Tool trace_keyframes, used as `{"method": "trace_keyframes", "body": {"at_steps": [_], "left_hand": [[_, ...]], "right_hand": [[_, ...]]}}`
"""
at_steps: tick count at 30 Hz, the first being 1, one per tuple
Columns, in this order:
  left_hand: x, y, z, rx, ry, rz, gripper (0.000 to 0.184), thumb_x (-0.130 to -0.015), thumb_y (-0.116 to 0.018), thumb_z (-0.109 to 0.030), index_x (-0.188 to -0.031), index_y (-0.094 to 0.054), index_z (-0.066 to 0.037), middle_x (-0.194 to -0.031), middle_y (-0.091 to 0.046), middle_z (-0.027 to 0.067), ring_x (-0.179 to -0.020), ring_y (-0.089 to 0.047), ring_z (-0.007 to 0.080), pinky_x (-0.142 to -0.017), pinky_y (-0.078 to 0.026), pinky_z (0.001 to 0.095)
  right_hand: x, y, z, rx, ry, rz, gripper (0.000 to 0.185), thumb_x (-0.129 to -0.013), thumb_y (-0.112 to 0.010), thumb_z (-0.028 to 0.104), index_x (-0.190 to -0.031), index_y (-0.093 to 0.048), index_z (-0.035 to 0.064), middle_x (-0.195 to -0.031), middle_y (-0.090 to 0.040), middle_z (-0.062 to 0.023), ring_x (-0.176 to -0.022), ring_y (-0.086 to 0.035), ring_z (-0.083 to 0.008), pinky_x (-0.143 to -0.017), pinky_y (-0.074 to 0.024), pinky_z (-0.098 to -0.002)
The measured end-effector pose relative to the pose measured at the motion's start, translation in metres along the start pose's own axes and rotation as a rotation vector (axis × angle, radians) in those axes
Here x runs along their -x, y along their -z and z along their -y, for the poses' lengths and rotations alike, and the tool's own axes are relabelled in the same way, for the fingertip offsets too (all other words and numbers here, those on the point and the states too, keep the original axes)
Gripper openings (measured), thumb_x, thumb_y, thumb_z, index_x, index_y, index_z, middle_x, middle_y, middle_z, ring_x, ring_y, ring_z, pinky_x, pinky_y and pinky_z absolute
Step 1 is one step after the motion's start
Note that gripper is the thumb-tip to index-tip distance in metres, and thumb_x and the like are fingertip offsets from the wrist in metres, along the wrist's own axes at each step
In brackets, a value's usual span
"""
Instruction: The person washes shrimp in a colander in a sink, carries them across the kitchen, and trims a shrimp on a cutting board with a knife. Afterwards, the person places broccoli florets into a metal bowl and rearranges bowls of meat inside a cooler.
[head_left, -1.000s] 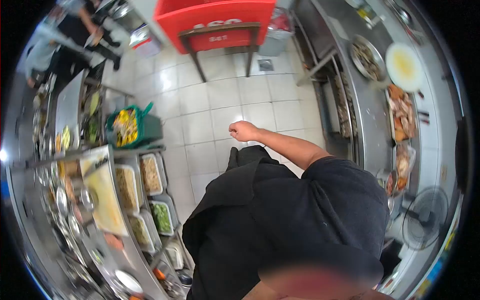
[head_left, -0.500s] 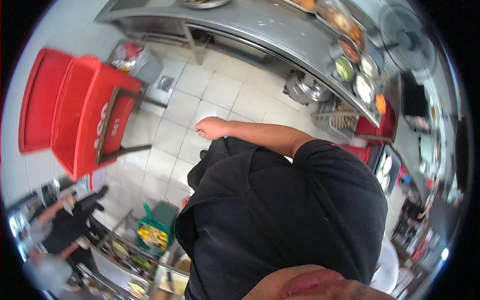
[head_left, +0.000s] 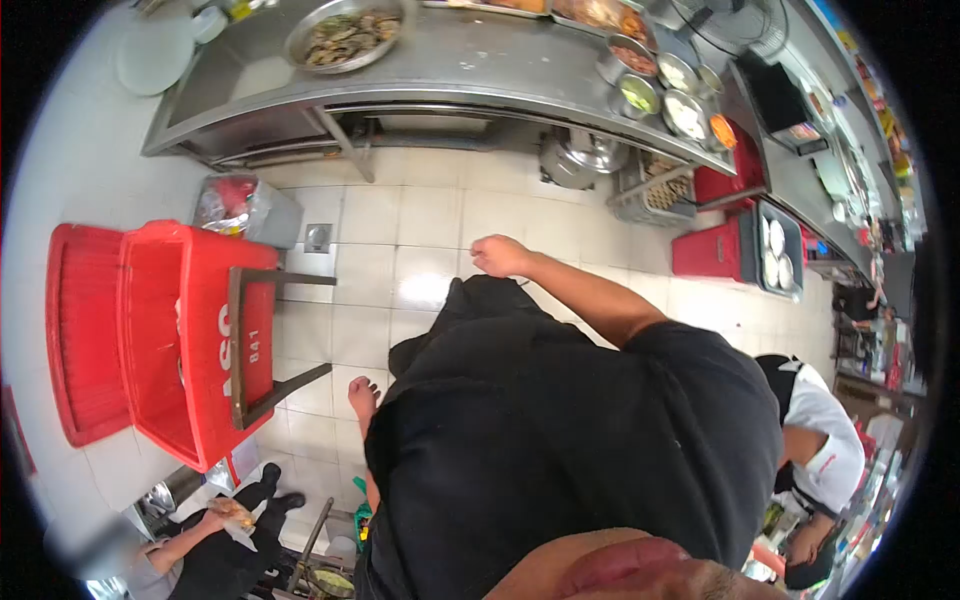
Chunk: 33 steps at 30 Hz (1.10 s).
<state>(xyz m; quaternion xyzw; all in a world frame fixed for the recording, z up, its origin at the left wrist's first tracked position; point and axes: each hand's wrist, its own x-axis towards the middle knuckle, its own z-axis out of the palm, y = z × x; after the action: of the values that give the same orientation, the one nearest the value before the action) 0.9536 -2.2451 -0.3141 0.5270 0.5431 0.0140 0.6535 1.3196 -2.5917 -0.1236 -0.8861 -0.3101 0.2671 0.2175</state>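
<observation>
My right hand (head_left: 500, 257) hangs in front of my black shirt (head_left: 580, 430) over the tiled floor (head_left: 430, 220). Its fingers are curled in, and I see nothing in them. Lower on the left, my left hand (head_left: 363, 395) hangs by my side with loosely bent fingers and nothing visible in it. Closest to it is a dark brown frame with two legs (head_left: 300, 393), standing against an open red bin (head_left: 205, 340) marked with white figures. Neither hand touches anything that I can make out.
A steel counter (head_left: 450, 72) holds a pan of shellfish-like food (head_left: 350, 40) and several metal food pots (head_left: 640, 97). Beneath it sits a lidded pot (head_left: 570, 160). A lined waste bin (head_left: 250, 210) stands left. People work at lower left (head_left: 210, 545) and right (head_left: 825, 430).
The view has turned, bringing the counter level and showing the pan. My left hand has come out beside my body. A person in white now appears on the right.
</observation>
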Motion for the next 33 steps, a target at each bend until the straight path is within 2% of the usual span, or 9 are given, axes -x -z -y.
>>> {"method": "trace_keyframes", "body": {"at_steps": [5, 9, 13, 15, 19, 21, 27, 29, 33], "left_hand": [[-0.008, -0.008, -0.025, -0.339, -0.209, -0.012, 0.017, -0.091, -0.053, -0.021, -0.090, -0.059, -0.005, -0.067, -0.057, 0.0054, -0.055, -0.055, 0.0143, -0.047, -0.047, 0.0283], [-0.017, -0.009, 0.011, -0.292, -0.215, 0.132, 0.021, -0.090, -0.055, -0.025, -0.082, -0.058, -0.005, -0.062, -0.058, 0.0066, -0.048, -0.054, 0.0138, -0.045, -0.046, 0.0298], [-0.052, 0.010, 0.077, -0.120, -0.254, -0.021, 0.021, -0.082, -0.058, -0.021, -0.077, -0.064, -0.002, -0.069, -0.064, 0.0134, -0.066, -0.064, 0.0252, -0.063, -0.051, 0.0360], [-0.021, -0.013, -0.025, -0.574, -0.377, -0.181, 0.021, -0.080, -0.057, -0.019, -0.077, -0.066, 0.000, -0.077, -0.066, 0.0171, -0.080, -0.065, 0.0291, -0.075, -0.051, 0.0379], [-0.066, 0.005, 0.012, -0.469, -0.314, -0.098, 0.022, -0.083, -0.057, -0.020, -0.081, -0.066, 0.000, -0.083, -0.066, 0.0200, -0.083, -0.065, 0.0306, -0.077, -0.051, 0.0397], [-0.050, -0.015, -0.040, -0.560, -0.309, -0.378, 0.020, -0.085, -0.058, -0.020, -0.084, -0.065, -0.001, -0.080, -0.065, 0.0183, -0.080, -0.065, 0.0295, -0.075, -0.051, 0.0379], [-0.045, -0.052, -0.163, -0.243, -0.562, -0.534, 0.020, -0.089, -0.057, -0.019, -0.085, -0.059, 0.001, -0.078, -0.061, 0.0188, -0.073, -0.061, 0.0273, -0.068, -0.048, 0.0374], [-0.007, -0.065, -0.209, -0.269, -0.553, -0.573, 0.015, -0.088, -0.056, -0.015, -0.087, -0.059, 0.000, -0.083, -0.061, 0.0192, -0.079, -0.060, 0.0302, -0.071, -0.047, 0.0373], [0.020, -0.066, -0.327, -0.310, -0.725, -0.608, 0.018, -0.084, -0.060, -0.011, -0.100, -0.061, -0.002, -0.100, -0.062, 0.0175, -0.098, -0.059, 0.0371, -0.085, -0.048, 0.0405]], "right_hand": [[-0.021, 0.001, 0.016, 0.022, 0.037, -0.090, 0.023, -0.082, -0.055, 0.022, -0.085, -0.062, 0.0006, -0.085, -0.062, -0.0236, -0.086, -0.060, -0.0412, -0.077, -0.0480, -0.0484], [-0.035, -0.009, 0.000, -0.046, -0.014, -0.166, 0.019, -0.081, -0.059, 0.019, -0.089, -0.065, 0.0031, -0.082, -0.065, -0.0181, -0.079, -0.063, -0.0338, -0.072, -0.0505, -0.0407], [-0.068, 0.003, 0.012, -0.120, -0.046, -0.166, 0.017, -0.082, -0.060, 0.017, -0.091, -0.066, 0.0034, -0.085, -0.066, -0.0175, -0.079, -0.065, -0.0295, -0.073, -0.0513, -0.0376], [-0.139, 0.027, 0.020, -0.124, 0.086, -0.195, 0.016, -0.083, -0.061, 0.015, -0.092, -0.066, 0.0033, -0.084, -0.067, -0.0173, -0.079, -0.066, -0.0285, -0.073, -0.0514, -0.0368], [-0.221, 0.051, 0.038, -0.140, 0.292, -0.239, 0.016, -0.084, -0.061, 0.014, -0.094, -0.067, 0.0028, -0.082, -0.066, -0.0170, -0.076, -0.065, -0.0267, -0.071, -0.0514, -0.0353], [-0.248, 0.062, 0.064, -0.173, 0.342, -0.230, 0.016, -0.083, -0.061, 0.014, -0.095, -0.067, 0.0034, -0.081, -0.066, -0.0164, -0.074, -0.065, -0.0272, -0.069, -0.0511, -0.0357], [-0.345, 0.105, 0.136, -0.178, 0.545, -0.144, 0.016, -0.083, -0.060, 0.012, -0.096, -0.066, 0.0029, -0.083, -0.065, -0.0171, -0.076, -0.064, -0.0306, -0.069, -0.0504, -0.0360], [-0.359, 0.112, 0.171, -0.274, 0.650, -0.045, 0.015, -0.086, -0.059, 0.010, -0.096, -0.065, 0.0016, -0.090, -0.066, -0.0166, -0.084, -0.065, -0.0262, -0.076, -0.0502, -0.0348], [-0.385, 0.148, 0.212, -0.363, 0.642, -0.212, 0.016, -0.091, -0.061, 0.012, -0.103, -0.066, 0.0027, -0.096, -0.067, -0.0076, -0.090, -0.061, -0.0154, -0.082, -0.0484, -0.0288]]}}
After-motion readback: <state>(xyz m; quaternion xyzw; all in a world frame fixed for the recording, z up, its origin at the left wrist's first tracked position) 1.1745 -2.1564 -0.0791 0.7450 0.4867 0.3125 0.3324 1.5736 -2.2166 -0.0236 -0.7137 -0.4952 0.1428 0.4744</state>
